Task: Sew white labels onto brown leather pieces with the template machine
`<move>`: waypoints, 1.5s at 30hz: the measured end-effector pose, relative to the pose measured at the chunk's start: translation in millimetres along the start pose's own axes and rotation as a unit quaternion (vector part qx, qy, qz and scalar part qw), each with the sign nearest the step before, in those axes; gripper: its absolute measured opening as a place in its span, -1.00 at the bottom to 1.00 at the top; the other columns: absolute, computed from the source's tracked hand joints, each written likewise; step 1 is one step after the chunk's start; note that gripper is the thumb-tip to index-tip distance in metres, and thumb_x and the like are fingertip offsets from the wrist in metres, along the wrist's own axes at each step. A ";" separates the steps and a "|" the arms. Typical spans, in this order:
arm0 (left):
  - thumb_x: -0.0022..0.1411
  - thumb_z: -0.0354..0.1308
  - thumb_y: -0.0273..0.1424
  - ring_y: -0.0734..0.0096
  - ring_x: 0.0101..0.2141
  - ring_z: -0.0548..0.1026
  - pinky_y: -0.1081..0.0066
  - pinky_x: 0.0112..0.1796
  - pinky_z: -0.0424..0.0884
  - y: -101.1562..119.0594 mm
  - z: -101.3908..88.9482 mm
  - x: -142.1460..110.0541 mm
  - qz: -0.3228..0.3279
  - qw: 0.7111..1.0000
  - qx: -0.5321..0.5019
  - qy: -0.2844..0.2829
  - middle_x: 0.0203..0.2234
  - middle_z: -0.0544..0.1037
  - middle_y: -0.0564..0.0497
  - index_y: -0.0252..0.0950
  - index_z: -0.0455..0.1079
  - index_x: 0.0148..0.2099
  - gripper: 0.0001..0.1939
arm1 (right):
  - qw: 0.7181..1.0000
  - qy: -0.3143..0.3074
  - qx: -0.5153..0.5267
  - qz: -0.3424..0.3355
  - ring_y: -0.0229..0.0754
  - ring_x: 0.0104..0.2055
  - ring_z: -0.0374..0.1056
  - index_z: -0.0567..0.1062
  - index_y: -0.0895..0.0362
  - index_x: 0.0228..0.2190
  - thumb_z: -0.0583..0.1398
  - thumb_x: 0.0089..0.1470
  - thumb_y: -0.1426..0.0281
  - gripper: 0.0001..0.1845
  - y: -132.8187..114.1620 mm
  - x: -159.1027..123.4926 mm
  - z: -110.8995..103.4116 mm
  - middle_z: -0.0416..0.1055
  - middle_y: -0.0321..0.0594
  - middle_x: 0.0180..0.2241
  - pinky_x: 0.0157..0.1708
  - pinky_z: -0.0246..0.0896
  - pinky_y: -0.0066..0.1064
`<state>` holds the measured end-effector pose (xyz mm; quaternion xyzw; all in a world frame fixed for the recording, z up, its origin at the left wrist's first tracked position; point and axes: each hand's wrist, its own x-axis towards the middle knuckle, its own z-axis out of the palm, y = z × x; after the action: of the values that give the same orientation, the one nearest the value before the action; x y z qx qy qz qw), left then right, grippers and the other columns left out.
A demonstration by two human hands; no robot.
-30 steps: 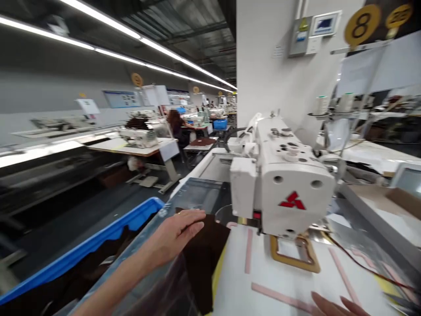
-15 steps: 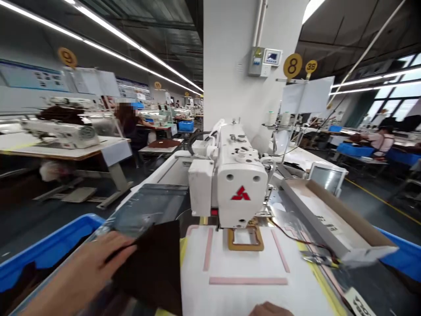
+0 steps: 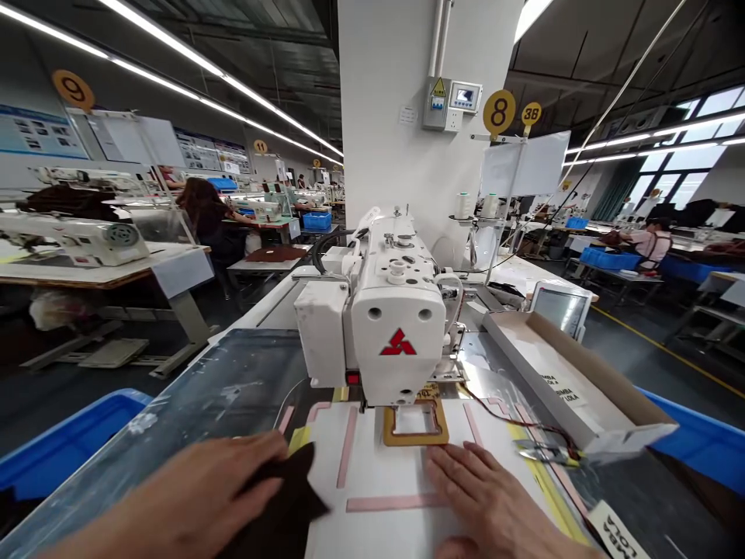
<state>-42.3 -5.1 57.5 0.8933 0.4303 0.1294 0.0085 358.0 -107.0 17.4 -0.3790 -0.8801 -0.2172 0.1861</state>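
My left hand (image 3: 198, 481) pinches a piece of dark brown cloth (image 3: 288, 497) between thumb and fingers, over the left edge of a white template sheet (image 3: 337, 532) with pink strips. Flat on the same sheet lies my right hand (image 3: 486, 493), fingers stretched out and holding nothing. Its fingertips are close to the gold-coloured clamp frame (image 3: 401, 439) of a white sewing machine (image 3: 399, 310). Part of the lower pink strip (image 3: 389, 504) is covered by the right hand. The cloth's lower part runs out of view.
To the right stand an open cardboard box (image 3: 570, 388) with printed labels and a small screen (image 3: 559, 307). Metal thread snips (image 3: 544, 452) and a printed label (image 3: 614, 532) lie nearby. Blue bins (image 3: 87, 427) flank the table. Other people sit at machines farther off.
My right hand has come up from the bottom edge onto the white sheet. My left hand has moved right with the brown cloth, which now hangs lower and bends. The view has shifted slightly.
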 end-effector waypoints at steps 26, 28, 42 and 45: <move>0.56 -0.05 0.05 0.09 0.26 0.42 0.20 0.16 0.50 91.3 41.3 62.6 0.297 0.949 0.097 -0.047 0.33 0.36 -0.04 -0.29 0.31 0.37 -0.38 | 0.998 -0.026 0.055 -0.026 -0.06 0.06 0.54 0.52 0.19 0.11 -0.05 0.43 -0.10 -0.30 35.8 28.1 -8.3 0.56 -0.19 0.11 -0.01 0.45 -0.26; 0.58 -0.04 0.00 0.05 0.27 0.41 0.16 0.18 0.48 90.6 41.0 62.2 0.304 0.947 0.092 -0.053 0.32 0.38 -0.08 -0.34 0.32 0.36 -0.40 | 0.996 -0.047 0.071 -0.035 -0.01 0.12 0.50 0.50 0.20 0.15 0.02 0.36 -0.19 -0.23 40.3 33.2 -0.4 0.55 -0.16 0.13 0.07 0.40 -0.20; 0.43 0.27 -0.06 0.12 0.36 0.27 0.18 0.39 0.11 86.7 39.7 62.6 0.267 0.956 -0.061 -0.101 0.34 0.35 -0.02 -0.22 0.28 0.41 -0.36 | 0.984 -0.100 0.147 0.018 0.11 0.12 0.44 0.44 0.27 0.20 0.15 0.16 -0.30 -0.03 42.1 46.4 8.9 0.56 -0.07 0.11 0.17 0.17 -0.08; 0.41 0.31 -0.10 0.11 0.36 0.26 0.16 0.40 0.08 88.7 37.8 62.4 0.253 0.958 -0.071 -0.111 0.35 0.34 -0.01 -0.21 0.28 0.40 -0.36 | 0.986 -0.075 0.147 0.017 0.15 0.16 0.41 0.44 0.29 0.18 0.16 0.15 -0.31 -0.02 42.1 42.5 11.1 0.55 -0.04 0.12 0.19 0.15 -0.07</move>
<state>72.0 -9.2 46.2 0.9789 0.1761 0.0572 0.0870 360.3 -50.2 39.2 -0.3776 -0.9074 -0.0529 0.1769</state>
